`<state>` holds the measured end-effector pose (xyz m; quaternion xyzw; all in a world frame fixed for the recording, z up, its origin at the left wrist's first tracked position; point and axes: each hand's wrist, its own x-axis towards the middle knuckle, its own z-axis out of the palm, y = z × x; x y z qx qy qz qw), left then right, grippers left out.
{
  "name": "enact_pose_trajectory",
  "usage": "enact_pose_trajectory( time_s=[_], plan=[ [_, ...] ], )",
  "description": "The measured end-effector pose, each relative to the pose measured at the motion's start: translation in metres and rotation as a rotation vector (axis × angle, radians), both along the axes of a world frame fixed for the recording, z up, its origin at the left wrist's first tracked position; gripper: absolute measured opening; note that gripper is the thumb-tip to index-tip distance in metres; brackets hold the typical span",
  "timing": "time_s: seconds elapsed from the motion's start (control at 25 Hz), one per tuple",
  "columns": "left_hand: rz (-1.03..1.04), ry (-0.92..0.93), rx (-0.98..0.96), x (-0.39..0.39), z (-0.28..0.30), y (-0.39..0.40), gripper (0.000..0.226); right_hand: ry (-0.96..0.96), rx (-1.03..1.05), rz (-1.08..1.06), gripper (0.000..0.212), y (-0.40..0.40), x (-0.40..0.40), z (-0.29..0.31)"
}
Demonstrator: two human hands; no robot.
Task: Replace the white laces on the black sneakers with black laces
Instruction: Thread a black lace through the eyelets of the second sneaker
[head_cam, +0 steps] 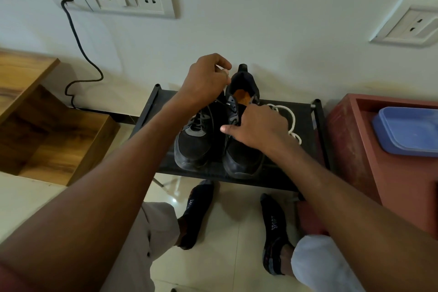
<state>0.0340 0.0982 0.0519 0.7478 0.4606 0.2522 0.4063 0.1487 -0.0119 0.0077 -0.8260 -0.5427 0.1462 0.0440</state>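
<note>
Two black sneakers stand side by side on a low black rack (239,176). The left sneaker (196,142) carries a dark lace. The right sneaker (239,159) shows an orange insole at its open collar. My left hand (208,78) is raised over the shoes and pinches a thin lace end near the right sneaker's heel. My right hand (258,126) rests on the right sneaker's lace area, fingers curled at its far side, thumb pointing left. A white lace (290,121) lies loose on the rack to the right of the shoes.
A red box (355,149) with a blue plastic lid (407,130) stands at the right. A wooden shelf unit (47,130) is at the left. A dark cable (78,54) hangs from a wall socket. My feet in black socks (196,216) stand on the tiled floor.
</note>
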Motion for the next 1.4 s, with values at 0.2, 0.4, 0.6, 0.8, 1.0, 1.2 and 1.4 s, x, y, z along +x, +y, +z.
enact_pose_trajectory(
  time_s=[0.2,0.4,0.6,0.8,1.0,1.2,1.4],
  plan=[
    [-0.046,0.071,0.030,0.001,-0.001,-0.006,0.023,-0.115,0.025,0.050,0.049,-0.005,-0.014,-0.008],
    [-0.070,0.047,0.015,-0.001,0.002,-0.006,0.023,0.272,-0.060,-0.131,0.022,0.005,0.006,0.013],
    [-0.108,-0.200,-0.050,0.001,0.008,-0.010,0.023,1.152,-0.101,-0.359,0.014,-0.002,0.031,0.058],
    [-0.218,-0.382,-0.190,0.004,0.020,-0.020,0.034,1.379,0.323,-0.311,0.027,-0.011,0.050,0.093],
    [-0.354,-0.371,-0.327,0.005,0.029,-0.029,0.052,1.460,0.506,-0.185,0.028,-0.012,0.061,0.096],
    [-0.197,0.266,-0.041,-0.020,0.013,-0.016,0.052,1.175,0.560,-0.343,0.017,-0.008,0.073,0.078],
    [-0.108,0.404,0.357,-0.023,-0.004,-0.011,0.028,0.823,0.407,-0.282,0.016,-0.004,0.058,0.063]
  ],
)
